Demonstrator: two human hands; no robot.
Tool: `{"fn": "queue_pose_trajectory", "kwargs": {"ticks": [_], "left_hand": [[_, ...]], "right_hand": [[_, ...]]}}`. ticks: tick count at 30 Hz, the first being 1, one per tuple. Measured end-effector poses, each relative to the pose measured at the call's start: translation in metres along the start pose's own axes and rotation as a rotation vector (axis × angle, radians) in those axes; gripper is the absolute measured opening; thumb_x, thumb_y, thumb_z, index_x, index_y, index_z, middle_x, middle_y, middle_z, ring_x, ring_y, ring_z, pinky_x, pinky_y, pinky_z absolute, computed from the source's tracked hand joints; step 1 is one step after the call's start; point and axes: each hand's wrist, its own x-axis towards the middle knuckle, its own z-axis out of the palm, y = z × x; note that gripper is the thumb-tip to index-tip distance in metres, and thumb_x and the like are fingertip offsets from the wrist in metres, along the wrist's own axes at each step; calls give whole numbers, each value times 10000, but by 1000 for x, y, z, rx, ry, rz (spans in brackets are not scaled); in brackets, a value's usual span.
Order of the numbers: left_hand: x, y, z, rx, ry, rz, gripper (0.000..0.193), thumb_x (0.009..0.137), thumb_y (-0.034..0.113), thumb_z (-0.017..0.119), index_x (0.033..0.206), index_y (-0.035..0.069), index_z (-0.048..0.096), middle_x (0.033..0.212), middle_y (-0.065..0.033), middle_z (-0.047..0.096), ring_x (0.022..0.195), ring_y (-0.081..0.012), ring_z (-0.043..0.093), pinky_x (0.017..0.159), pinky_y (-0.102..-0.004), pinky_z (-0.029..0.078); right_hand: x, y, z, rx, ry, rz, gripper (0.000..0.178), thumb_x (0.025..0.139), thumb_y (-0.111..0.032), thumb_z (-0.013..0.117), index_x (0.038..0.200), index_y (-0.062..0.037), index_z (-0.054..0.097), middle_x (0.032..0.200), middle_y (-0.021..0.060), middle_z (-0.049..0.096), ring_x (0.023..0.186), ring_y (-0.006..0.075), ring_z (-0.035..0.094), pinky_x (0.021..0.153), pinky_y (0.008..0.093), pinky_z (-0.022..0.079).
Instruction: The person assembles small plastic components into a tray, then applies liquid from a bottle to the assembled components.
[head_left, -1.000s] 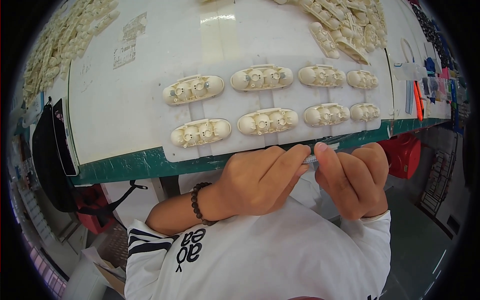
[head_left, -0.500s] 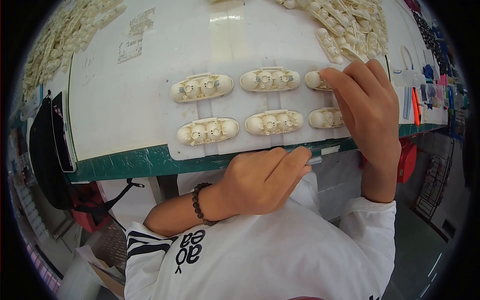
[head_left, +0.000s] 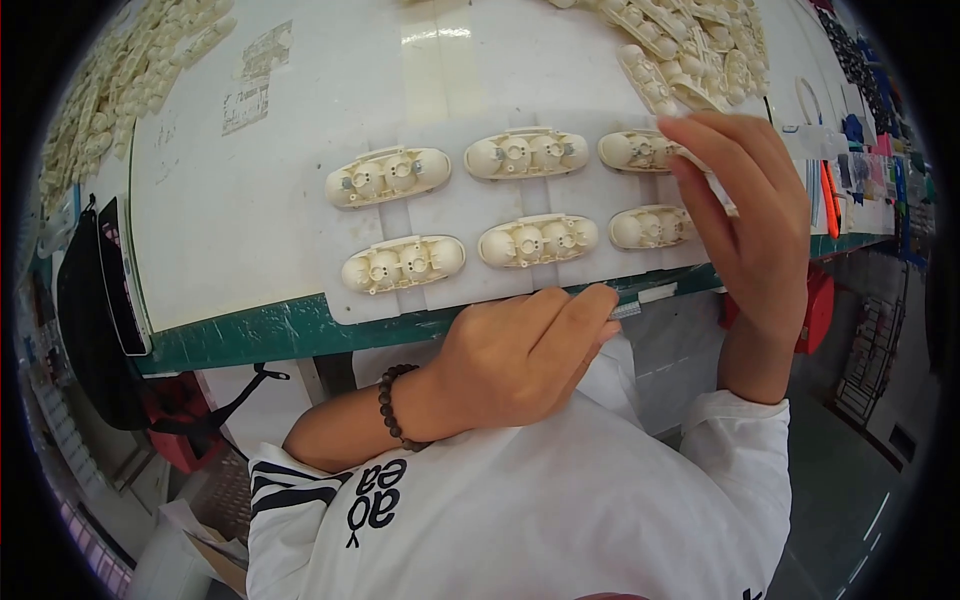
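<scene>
Two rows of cream plastic shells, long and rounded with domed ends, lie on a pale sheet at the table's near edge. Over the back row's right-hand shell (head_left: pixel 637 150) hovers my right hand (head_left: pixel 755 205), its thumb and forefinger parted and nothing visible between them. That hand partly covers this shell and the front-row right shell (head_left: pixel 648 227). Small grey pieces sit in the back-left shell (head_left: pixel 388 176) and the back-middle shell (head_left: pixel 527 154). Below the table edge, my left hand (head_left: pixel 525 355) is closed around a small grey ribbed strip (head_left: pixel 626 310), mostly hidden by the fingers.
Piles of similar cream shells lie at the far right (head_left: pixel 690 50) and far left (head_left: pixel 115 90). A phone-like dark slab (head_left: pixel 122 275) stands at the left edge beside a black bag (head_left: pixel 85 300). Orange-handled tools (head_left: pixel 829 200) lie to the right.
My right thumb and forefinger have come apart and drawn back from the back-right shell, where grey now shows. My left hand stays closed in nearly the same place. The view has shifted slightly.
</scene>
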Motion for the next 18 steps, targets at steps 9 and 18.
{"fn": "queue_pose_trajectory", "kwargs": {"ticks": [9,18], "left_hand": [[1,1,-2,1,-10,-35,173,811,24,659,960,-62,638,685,-86,582,473,-166,505,398,-287,388],[1,-3,1,4,22,12,224,794,49,682,975,-65,617,662,-67,537,466,-151,499,390,-281,394]], "right_hand": [[25,8,-8,61,-304,-49,310,804,-12,670,1109,-39,622,830,114,670,740,250,658,674,333,517],[38,5,-14,-62,-434,-133,273,814,-64,675,1078,-46,609,769,101,658,679,263,641,575,337,488]]}}
